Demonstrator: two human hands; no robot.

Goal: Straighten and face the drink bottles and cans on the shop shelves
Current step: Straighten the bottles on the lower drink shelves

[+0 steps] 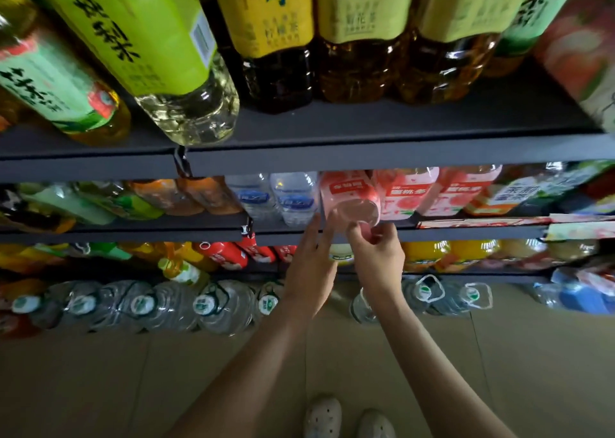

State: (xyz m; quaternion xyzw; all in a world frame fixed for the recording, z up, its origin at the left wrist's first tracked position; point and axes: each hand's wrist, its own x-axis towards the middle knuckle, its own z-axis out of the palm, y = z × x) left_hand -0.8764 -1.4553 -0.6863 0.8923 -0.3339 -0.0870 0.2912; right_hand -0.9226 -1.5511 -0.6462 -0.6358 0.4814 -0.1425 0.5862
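Step in hand: the facing of one pink bottle [349,198], which is placed at the front edge of the second shelf [466,233], between the small water bottles [294,198] and a row of like pink bottles [406,191]. The bottle is seen tipped forward, its clear base turned outward and a pale pink drink visible through it. Right hand [379,258]: fingers curled round the bottle's base, which is gripped. Left hand [309,268]: fingers straight and unclenched, tips raised to the bottle's left side; contact cannot be confirmed. Next move, as judged: the bottle is to be set upright, turned label-forward and brought into line with its neighbours, with care that the water bottles beside it are not knocked. Top shelf [366,153]: large tea bottles [279,38], yellow and green labels, filled with dark, amber and pale yellow liquid. Third shelf: red bottles [226,254] and orange drink bottles [426,254]. Floor level: large water jugs [143,304], capped, with clear contents, ranged in a row under the shelving.
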